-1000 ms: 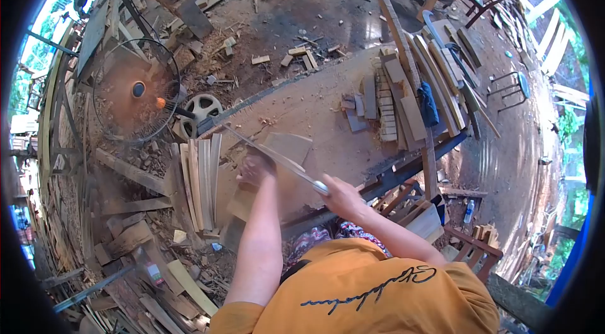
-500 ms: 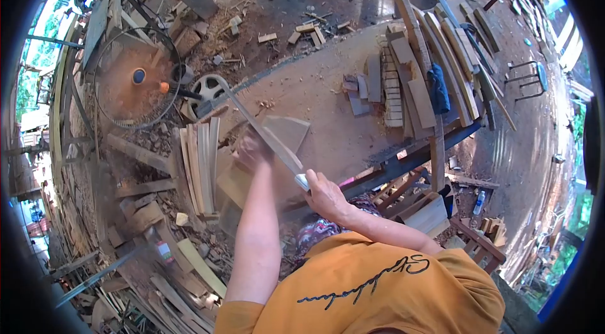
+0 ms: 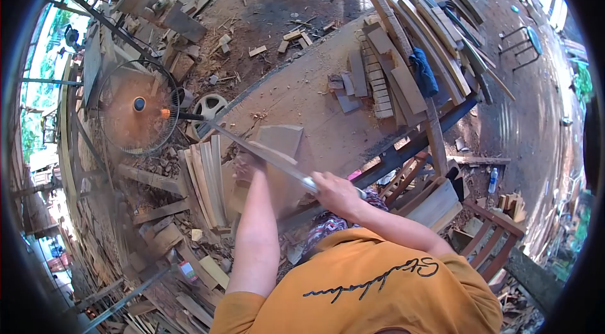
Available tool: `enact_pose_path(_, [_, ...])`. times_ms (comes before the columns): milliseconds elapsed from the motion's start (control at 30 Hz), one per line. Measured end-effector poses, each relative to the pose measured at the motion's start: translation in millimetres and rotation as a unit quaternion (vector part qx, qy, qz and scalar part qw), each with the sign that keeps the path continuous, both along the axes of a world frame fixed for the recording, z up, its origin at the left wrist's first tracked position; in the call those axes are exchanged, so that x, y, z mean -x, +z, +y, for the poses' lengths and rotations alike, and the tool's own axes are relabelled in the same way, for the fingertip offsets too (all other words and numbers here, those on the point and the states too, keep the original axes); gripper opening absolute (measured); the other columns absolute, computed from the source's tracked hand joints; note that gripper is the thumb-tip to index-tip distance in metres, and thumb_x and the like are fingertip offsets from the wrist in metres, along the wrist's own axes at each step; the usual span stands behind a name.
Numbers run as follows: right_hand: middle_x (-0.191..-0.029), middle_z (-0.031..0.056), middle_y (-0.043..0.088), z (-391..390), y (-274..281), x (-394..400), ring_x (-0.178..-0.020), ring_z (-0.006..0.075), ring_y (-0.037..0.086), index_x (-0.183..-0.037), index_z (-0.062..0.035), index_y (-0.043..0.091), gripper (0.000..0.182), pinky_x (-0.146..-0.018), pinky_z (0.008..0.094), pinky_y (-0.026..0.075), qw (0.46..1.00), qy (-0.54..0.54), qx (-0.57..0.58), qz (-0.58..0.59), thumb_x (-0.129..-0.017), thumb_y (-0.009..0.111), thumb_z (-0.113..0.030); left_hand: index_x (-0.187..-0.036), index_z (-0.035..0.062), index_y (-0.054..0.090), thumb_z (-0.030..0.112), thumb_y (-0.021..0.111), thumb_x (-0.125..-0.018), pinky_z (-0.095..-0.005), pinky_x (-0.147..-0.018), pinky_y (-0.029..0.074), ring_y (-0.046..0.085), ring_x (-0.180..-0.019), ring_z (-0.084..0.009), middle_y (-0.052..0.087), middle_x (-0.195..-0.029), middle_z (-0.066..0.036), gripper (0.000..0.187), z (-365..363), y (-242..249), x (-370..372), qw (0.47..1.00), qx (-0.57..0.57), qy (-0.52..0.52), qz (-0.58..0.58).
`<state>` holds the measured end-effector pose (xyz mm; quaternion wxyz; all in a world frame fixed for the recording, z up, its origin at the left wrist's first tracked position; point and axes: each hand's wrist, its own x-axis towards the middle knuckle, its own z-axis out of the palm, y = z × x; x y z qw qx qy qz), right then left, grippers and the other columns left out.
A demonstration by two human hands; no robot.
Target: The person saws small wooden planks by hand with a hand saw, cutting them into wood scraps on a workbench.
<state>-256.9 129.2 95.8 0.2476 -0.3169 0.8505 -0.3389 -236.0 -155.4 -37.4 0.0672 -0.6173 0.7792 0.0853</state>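
My right hand (image 3: 337,194) is wrapped around the pale handle of a long, flat, blade-like tool (image 3: 268,154). The tool slants up and left across the bench, its far end near the fan. My left hand (image 3: 249,167) grips a light wooden piece (image 3: 274,152) beside the tool; its fingers are partly hidden and slightly blurred. Under and beyond it, a flat wooden board (image 3: 280,138) lies on the dusty workbench (image 3: 334,107). Whether the tool's edge touches the wooden piece is hard to tell.
A round fan (image 3: 138,106) stands at the left. Upright wooden strips (image 3: 205,179) are left of my left hand. Stacked boards and curved pieces (image 3: 435,44) lie at the right with a blue cloth (image 3: 423,72). A slatted wooden chair (image 3: 491,233) is at the lower right.
My right hand has moved slightly right, and the tool lies at a flatter slant. My left hand has shifted a little left and down. The whole view has also shifted.
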Motion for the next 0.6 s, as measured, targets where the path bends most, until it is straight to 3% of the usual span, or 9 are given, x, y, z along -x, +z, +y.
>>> enact_pose_path(100, [-0.089, 0.0205, 0.064, 38, 26, -5, -0.078, 0.0385, 0.067, -0.102, -0.0055, 0.051, 0.018, -0.066, 0.0477, 0.054, 0.999, 0.001, -0.026, 0.02, -0.086, 0.057, -0.011, -0.094, 0.0207, 0.071, 0.037, 0.048, -0.099, -0.0309, -0.067, 0.05, 0.065, -0.071, -0.0077, 0.072, -0.085, 0.005, 0.028, -61, -158, -44, 0.988, -0.006, -0.048, 0.149])
enact_pose_path(200, [-0.088, 0.0205, 0.063, 1, 19, 0, -0.078, 0.0375, 0.067, -0.104, -0.0059, 0.052, 0.019, -0.066, 0.0472, 0.054, 0.999, -0.013, -0.036, 0.009, -0.086, 0.057, -0.011, -0.107, 0.0211, 0.067, 0.039, 0.046, -0.1, -0.0288, -0.07, 0.052, 0.066, -0.081, -0.0074, 0.072, -0.1, 0.002, 0.028, -44, -175, -48, 0.958, 0.136, -0.119, 0.224])
enact_pose_path(233, [-0.088, 0.0205, 0.063, -20, 7, 4, -0.078, 0.0375, 0.067, -0.104, -0.0059, 0.052, 0.019, -0.066, 0.0472, 0.054, 0.999, -0.013, -0.037, 0.008, -0.086, 0.057, -0.011, -0.107, 0.0211, 0.067, 0.039, 0.046, -0.1, -0.0288, -0.07, 0.052, 0.066, -0.081, -0.0074, 0.072, -0.1, 0.002, 0.028, -1, -108, -27, 0.958, 0.135, -0.118, 0.223])
enact_pose_path(300, [-0.087, 0.0196, 0.063, -60, -20, 14, -0.078, 0.0372, 0.067, -0.106, -0.0066, 0.052, 0.023, -0.065, 0.0465, 0.055, 0.999, -0.011, -0.001, 0.051, -0.085, 0.06, -0.011, -0.106, 0.0161, 0.063, 0.045, 0.049, -0.093, -0.0644, -0.093, 0.034, 0.067, -0.092, -0.0339, 0.071, -0.096, -0.01, 0.035, 55, 72, 18, 0.99, 0.117, -0.06, 0.057])
enact_pose_path(333, [-0.087, 0.0196, 0.063, -59, -17, 10, -0.078, 0.0372, 0.067, -0.106, -0.0066, 0.052, 0.023, -0.065, 0.0465, 0.055, 0.999, -0.012, 0.0, 0.048, -0.085, 0.06, -0.011, -0.106, 0.0161, 0.063, 0.045, 0.049, -0.093, -0.0644, -0.093, 0.034, 0.067, -0.092, -0.0339, 0.071, -0.096, -0.01, 0.035, 5, -49, 5, 0.99, 0.117, -0.062, 0.055])
enact_pose_path(400, [-0.086, 0.0192, 0.063, -46, -4, 9, -0.078, 0.0386, 0.067, -0.105, -0.0064, 0.052, 0.025, -0.066, 0.0468, 0.055, 0.999, -0.013, 0.0, 0.046, -0.083, 0.062, -0.011, -0.11, 0.0197, 0.064, 0.032, 0.045, -0.1, -0.0377, -0.094, 0.043, 0.064, -0.082, -0.0113, 0.067, -0.09, 0.001, 0.025, -77, -242, -61, 0.959, 0.173, -0.159, 0.158])
enact_pose_path(500, [-0.088, 0.0206, 0.064, 3, 28, -3, -0.079, 0.0403, 0.066, -0.105, -0.0056, 0.051, 0.023, -0.067, 0.0483, 0.054, 0.999, -0.004, -0.042, 0.031, -0.084, 0.06, -0.011, -0.084, 0.0085, 0.069, 0.042, 0.041, -0.097, -0.0573, -0.09, 0.035, 0.067, -0.09, -0.0339, 0.071, -0.083, -0.014, 0.046, 21, 30, 11, 0.997, 0.031, 0.025, 0.064])
enact_pose_path(533, [-0.088, 0.0206, 0.064, 9, 28, -5, -0.079, 0.0403, 0.066, -0.105, -0.0056, 0.051, 0.023, -0.067, 0.0483, 0.054, 0.999, 0.0, -0.047, 0.027, -0.084, 0.06, -0.011, -0.084, 0.0085, 0.069, 0.042, 0.041, -0.097, -0.0573, -0.09, 0.035, 0.067, -0.09, -0.0339, 0.071, -0.083, -0.014, 0.046, 17, 25, 13, 0.997, 0.027, 0.029, 0.06])
enact_pose_path(600, [-0.088, 0.0204, 0.064, 17, 27, -11, -0.079, 0.0404, 0.066, -0.105, -0.0063, 0.051, 0.022, -0.066, 0.0486, 0.054, 0.998, -0.012, -0.063, 0.024, -0.085, 0.059, -0.012, -0.112, 0.0167, 0.063, 0.035, 0.041, -0.101, -0.0336, -0.102, 0.043, 0.066, -0.095, -0.0113, 0.067, -0.106, -0.001, 0.031, 4, 2, 4, 0.995, -0.08, 0.006, -0.051])
